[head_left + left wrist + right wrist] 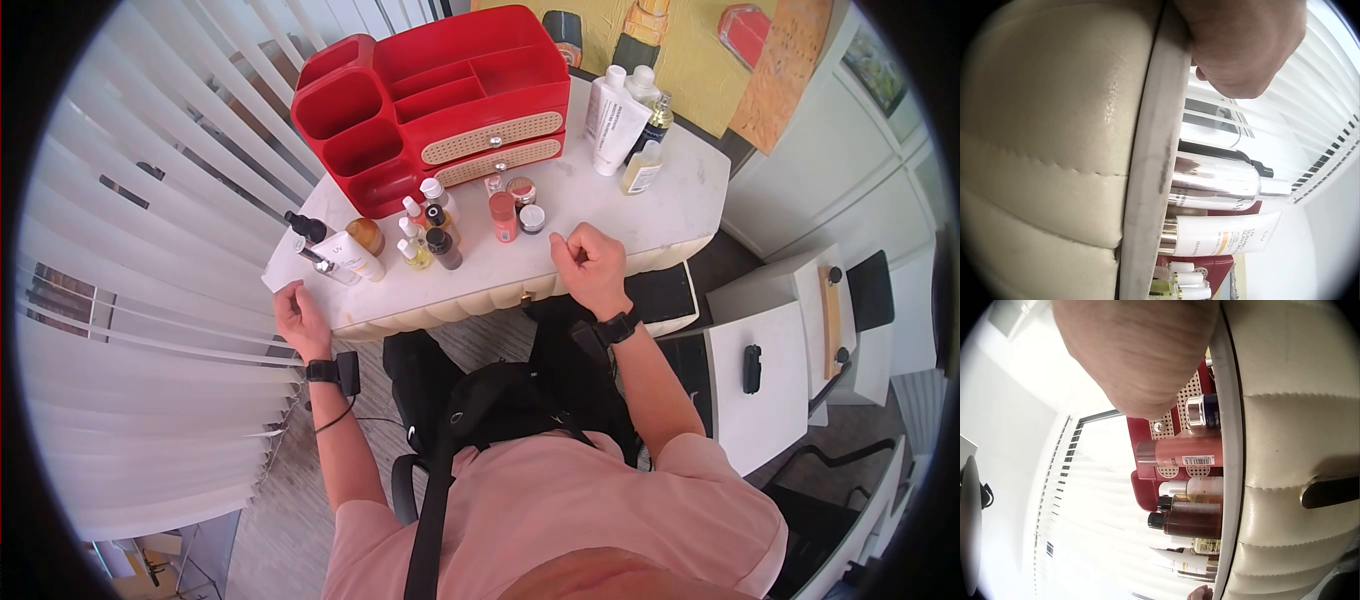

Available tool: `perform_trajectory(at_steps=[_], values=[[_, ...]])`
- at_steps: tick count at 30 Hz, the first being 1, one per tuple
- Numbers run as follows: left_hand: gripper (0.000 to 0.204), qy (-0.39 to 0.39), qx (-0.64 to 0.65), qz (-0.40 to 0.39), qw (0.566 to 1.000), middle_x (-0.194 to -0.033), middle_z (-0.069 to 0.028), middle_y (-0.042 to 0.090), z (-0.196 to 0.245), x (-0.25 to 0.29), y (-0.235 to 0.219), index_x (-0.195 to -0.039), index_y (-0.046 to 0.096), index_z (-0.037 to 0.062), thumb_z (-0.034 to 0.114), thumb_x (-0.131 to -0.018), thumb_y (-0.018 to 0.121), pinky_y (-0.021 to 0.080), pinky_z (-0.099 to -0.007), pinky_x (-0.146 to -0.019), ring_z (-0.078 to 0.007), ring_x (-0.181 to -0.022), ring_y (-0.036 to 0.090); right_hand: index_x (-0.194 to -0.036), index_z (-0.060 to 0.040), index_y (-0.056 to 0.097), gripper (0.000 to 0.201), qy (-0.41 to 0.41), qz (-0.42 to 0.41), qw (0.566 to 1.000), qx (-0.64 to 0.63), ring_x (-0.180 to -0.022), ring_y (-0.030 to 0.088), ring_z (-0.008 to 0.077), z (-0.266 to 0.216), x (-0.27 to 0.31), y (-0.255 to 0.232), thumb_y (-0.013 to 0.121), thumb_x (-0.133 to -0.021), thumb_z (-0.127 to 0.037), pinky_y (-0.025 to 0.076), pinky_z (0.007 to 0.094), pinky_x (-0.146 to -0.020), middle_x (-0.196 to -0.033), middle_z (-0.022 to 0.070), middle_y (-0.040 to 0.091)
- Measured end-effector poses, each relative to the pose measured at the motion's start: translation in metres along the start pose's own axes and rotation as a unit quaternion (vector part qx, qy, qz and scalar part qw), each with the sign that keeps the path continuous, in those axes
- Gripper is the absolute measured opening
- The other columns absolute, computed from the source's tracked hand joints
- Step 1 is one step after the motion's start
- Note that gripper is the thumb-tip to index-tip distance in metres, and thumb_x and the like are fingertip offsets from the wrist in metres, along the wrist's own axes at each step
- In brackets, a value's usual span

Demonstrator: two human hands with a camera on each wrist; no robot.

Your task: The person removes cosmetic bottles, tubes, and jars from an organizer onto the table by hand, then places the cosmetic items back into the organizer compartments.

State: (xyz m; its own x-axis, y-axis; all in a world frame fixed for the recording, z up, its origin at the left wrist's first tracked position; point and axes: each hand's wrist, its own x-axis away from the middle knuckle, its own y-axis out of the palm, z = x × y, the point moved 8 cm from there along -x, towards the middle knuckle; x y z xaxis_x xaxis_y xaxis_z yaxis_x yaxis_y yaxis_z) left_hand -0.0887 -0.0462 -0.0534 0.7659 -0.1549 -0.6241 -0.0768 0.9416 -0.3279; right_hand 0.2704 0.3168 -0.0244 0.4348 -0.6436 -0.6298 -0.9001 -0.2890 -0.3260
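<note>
The left hand (pixel 302 318) rests at the table (pixel 680 200) edge in the left of the head view, and the right hand (pixel 592 265) at the front edge right of centre, both loosely curled and holding nothing. Nearest the right hand, mid-frame, stands a small jar (pixel 532 219) beside a pink bottle (pixel 503 217); both look light and stiff, best taken round their sides. Near the left hand, left of centre, a white tube (pixel 357 257) stands on its gold cap, probably soft enough to dent, so the grip belongs low by that cap. The silver bottle (pixel 1213 181) next to it seems slick and may slip. In both wrist views the hands are cut off at the top, their fingertips mostly hidden; labels are too small to read in the head view, and the drawers of the red organizer (pixel 440 130) conceal whatever they hold.
</note>
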Motion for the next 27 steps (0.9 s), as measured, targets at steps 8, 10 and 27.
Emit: perform_trajectory(at_steps=[8,10,27], values=[[0.014,-0.014,0.008,-0.006,1.000,-0.101,-0.0058,0.068,0.000,0.001,0.001,-0.108,0.071,0.0009,0.009,-0.104,0.061,0.051,-0.0294,-0.083,-0.0137,-0.089,0.062,-0.070,-0.0064,0.049,0.037,0.006,0.000,1.000,-0.002,-0.048,0.045,0.0132,0.000,0.000,-0.001,0.079,-0.092,-0.010,0.037,0.0301,-0.048,-0.056,0.0037,0.048],[0.015,-0.017,0.009,-0.008,1.000,-0.102,-0.0044,0.068,-0.001,0.001,0.001,-0.109,0.071,0.0007,0.011,-0.105,0.061,0.050,-0.0284,-0.085,-0.0120,-0.092,0.061,-0.069,-0.0075,0.049,0.037,0.010,-0.003,1.000,0.005,-0.046,0.052,0.0218,-0.001,-0.001,0.000,0.080,-0.089,-0.009,0.041,0.0343,-0.047,-0.057,0.0066,0.052],[0.014,-0.011,-0.034,-0.002,0.999,-0.098,-0.0058,0.067,0.007,0.000,-0.002,-0.107,0.071,0.0018,0.012,-0.102,0.063,0.051,-0.0299,-0.078,-0.0142,-0.084,0.063,-0.070,-0.0065,0.048,0.038,0.001,-0.001,1.000,0.005,-0.047,0.046,0.0143,0.000,0.000,0.001,0.079,-0.092,-0.009,0.037,0.0308,-0.047,-0.055,0.0043,0.049]])
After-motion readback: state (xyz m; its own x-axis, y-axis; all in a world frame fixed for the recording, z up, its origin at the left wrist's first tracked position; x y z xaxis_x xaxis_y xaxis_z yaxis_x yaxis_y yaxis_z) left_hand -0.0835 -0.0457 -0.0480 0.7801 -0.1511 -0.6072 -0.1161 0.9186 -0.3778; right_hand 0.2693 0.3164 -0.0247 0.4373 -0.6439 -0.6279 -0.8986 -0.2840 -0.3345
